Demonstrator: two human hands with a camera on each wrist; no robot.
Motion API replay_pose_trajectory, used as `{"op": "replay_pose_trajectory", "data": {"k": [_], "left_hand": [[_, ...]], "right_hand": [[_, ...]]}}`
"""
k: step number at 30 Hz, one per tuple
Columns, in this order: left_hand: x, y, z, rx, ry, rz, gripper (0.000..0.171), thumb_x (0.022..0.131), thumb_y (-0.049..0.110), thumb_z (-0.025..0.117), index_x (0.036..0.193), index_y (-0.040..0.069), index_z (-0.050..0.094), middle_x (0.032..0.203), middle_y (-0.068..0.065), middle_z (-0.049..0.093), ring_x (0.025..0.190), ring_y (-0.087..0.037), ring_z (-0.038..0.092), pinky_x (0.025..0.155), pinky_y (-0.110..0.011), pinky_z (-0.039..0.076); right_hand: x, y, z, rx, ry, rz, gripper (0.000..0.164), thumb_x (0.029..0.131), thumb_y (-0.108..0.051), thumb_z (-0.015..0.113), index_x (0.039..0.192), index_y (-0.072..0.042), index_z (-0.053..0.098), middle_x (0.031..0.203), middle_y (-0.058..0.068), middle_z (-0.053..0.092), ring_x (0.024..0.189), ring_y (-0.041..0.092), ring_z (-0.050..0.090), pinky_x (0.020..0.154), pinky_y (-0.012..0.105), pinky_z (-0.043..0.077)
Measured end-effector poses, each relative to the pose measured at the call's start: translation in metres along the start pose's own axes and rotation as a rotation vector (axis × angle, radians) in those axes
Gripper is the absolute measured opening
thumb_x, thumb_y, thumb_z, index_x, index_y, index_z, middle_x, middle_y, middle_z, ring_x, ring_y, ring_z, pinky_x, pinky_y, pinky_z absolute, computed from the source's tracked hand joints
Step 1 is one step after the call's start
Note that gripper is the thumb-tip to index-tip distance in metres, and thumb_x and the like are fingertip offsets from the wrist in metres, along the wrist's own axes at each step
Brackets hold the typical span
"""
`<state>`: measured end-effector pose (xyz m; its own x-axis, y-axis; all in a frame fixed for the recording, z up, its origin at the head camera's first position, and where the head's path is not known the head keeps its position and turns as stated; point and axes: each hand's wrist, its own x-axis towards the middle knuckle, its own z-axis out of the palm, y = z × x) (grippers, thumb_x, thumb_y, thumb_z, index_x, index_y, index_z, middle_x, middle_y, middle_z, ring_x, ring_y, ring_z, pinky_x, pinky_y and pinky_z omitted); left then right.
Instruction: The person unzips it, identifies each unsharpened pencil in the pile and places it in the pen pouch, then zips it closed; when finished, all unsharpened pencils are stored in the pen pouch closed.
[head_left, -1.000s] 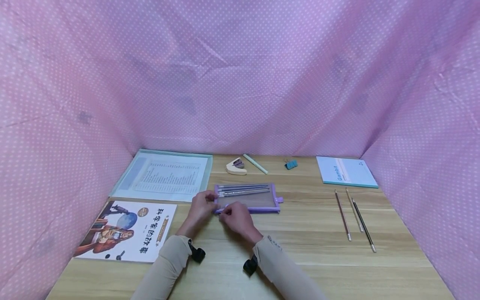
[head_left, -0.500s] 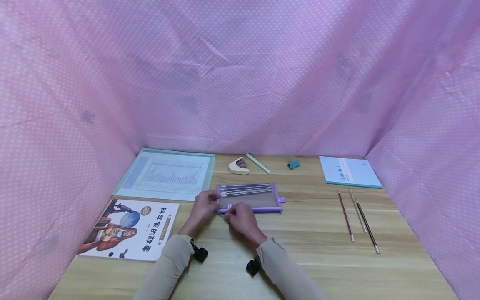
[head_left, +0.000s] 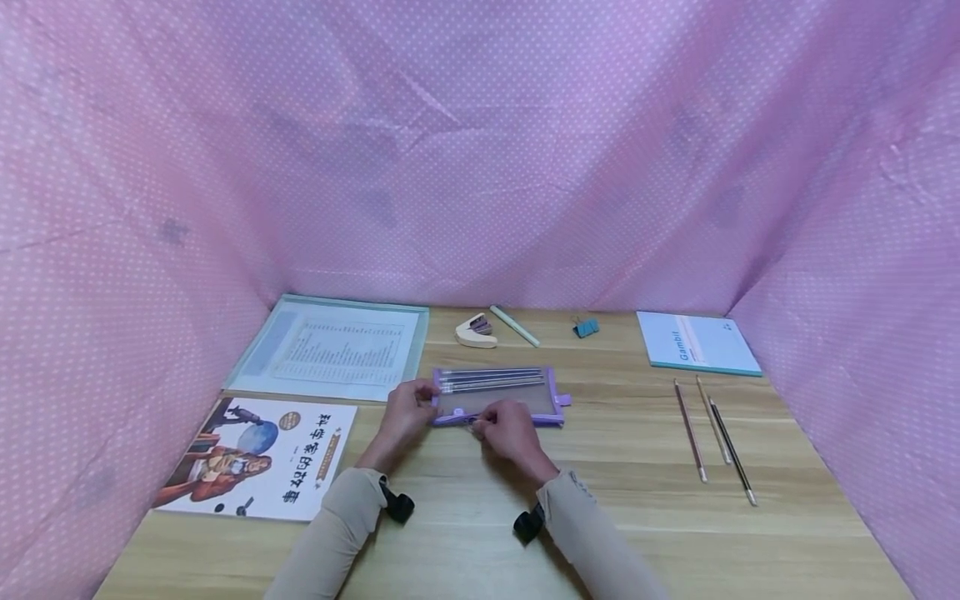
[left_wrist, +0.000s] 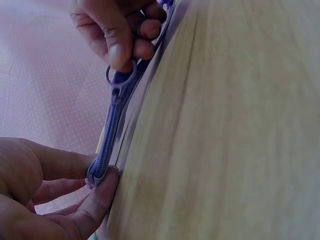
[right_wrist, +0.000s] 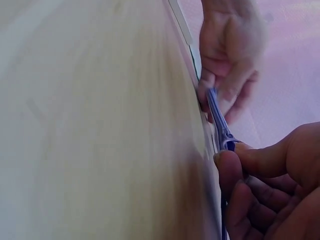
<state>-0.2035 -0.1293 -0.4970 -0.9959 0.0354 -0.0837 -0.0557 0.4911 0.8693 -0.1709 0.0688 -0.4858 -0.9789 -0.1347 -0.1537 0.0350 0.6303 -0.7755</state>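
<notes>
A purple-edged mesh zip pouch (head_left: pixel 491 402) lies on the table in front of me, with several pencils (head_left: pixel 491 382) showing through its upper part. My left hand (head_left: pixel 405 412) pinches the pouch's left end; in the left wrist view its thumb and finger grip the end of the zip (left_wrist: pixel 105 150). Farther along the near edge, my right hand (head_left: pixel 513 432) pinches the ring on the zip slider (left_wrist: pixel 117 95). Between the left hand and the slider, the zip's two sides run together as one strip. The right hand hides part of the pouch's front edge.
On the left lie a picture book (head_left: pixel 258 458) and a clear document folder (head_left: pixel 337 350). Behind the pouch are a cream stapler-like item (head_left: pixel 474 335), a pale green pen (head_left: pixel 514 326) and a teal binder clip (head_left: pixel 586 328). To the right, a blue notebook (head_left: pixel 697 343) and three loose pencils (head_left: pixel 690 432).
My right hand has moved to the right along the pouch's near edge, drawing the zip slider with it. The left hand keeps its grip on the left end.
</notes>
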Motion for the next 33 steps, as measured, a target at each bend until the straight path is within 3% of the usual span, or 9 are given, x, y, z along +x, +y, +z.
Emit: {"op": "replay_pose_trajectory", "data": {"k": [8, 14, 23, 33], "left_hand": [[-0.001, 0.000, 0.000, 0.006, -0.011, -0.025, 0.034, 0.077, -0.009, 0.067, 0.109, 0.002, 0.069, 0.112, -0.016, 0.068, 0.103, -0.026, 0.063, 0.089, -0.038, 0.056], [-0.001, 0.000, 0.000, 0.023, 0.007, 0.006, 0.033, 0.075, -0.010, 0.068, 0.106, 0.000, 0.070, 0.111, -0.018, 0.069, 0.103, -0.028, 0.064, 0.091, -0.041, 0.056], [0.000, 0.002, 0.000, 0.031, 0.033, 0.029, 0.032, 0.071, -0.011, 0.069, 0.103, -0.003, 0.071, 0.102, -0.019, 0.070, 0.089, -0.024, 0.065, 0.075, -0.030, 0.056], [-0.001, 0.002, 0.001, 0.036, 0.028, 0.018, 0.033, 0.073, -0.010, 0.070, 0.104, -0.002, 0.071, 0.107, -0.018, 0.071, 0.095, -0.025, 0.066, 0.082, -0.035, 0.058]], "right_hand": [[0.000, 0.010, -0.012, 0.018, -0.021, 0.059, 0.007, 0.091, -0.012, 0.069, 0.090, -0.012, 0.076, 0.079, 0.002, 0.070, 0.068, 0.016, 0.060, 0.060, 0.026, 0.049], [0.000, 0.013, -0.016, 0.029, -0.023, 0.067, 0.007, 0.091, -0.012, 0.069, 0.091, -0.011, 0.076, 0.080, 0.002, 0.070, 0.068, 0.015, 0.062, 0.061, 0.026, 0.052], [0.000, 0.015, -0.020, 0.032, 0.001, 0.064, 0.010, 0.092, -0.011, 0.068, 0.088, -0.009, 0.078, 0.075, 0.003, 0.070, 0.063, 0.012, 0.061, 0.059, 0.025, 0.052], [-0.002, 0.023, -0.031, 0.050, 0.013, 0.073, 0.010, 0.092, -0.009, 0.068, 0.090, -0.007, 0.077, 0.076, 0.004, 0.070, 0.063, 0.013, 0.061, 0.059, 0.026, 0.054]]}}
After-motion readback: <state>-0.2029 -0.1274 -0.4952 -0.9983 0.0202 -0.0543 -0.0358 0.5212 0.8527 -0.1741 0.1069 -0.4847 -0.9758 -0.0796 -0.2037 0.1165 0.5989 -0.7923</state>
